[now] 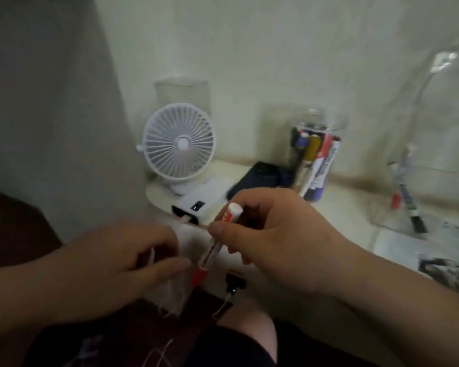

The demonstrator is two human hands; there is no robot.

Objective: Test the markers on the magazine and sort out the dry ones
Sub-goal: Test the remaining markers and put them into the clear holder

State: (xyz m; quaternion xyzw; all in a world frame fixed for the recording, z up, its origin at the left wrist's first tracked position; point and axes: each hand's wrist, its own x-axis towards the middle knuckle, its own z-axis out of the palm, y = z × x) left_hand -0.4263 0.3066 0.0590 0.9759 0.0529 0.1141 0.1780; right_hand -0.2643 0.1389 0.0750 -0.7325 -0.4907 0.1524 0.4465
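My right hand (pixel 273 234) grips a red marker (pixel 217 239) by its barrel, white end up and red cap pointing down. My left hand (pixel 122 263) reaches toward the cap; its thumb and fingers lie next to the cap, and I cannot tell whether they pinch it. A clear jar (pixel 314 157) behind my right hand holds several markers upright. A clear box (pixel 435 165) at the right holds two markers leaning inside. The magazine (pixel 419 250) lies flat on the table at the far right, partly under the box.
A white desk fan (pixel 179 152) stands at the back left on a white base. A dark phone (pixel 263 178) lies beside the jar. A small black plug with a cable (pixel 235 284) sits at the table's front edge. My knee shows below.
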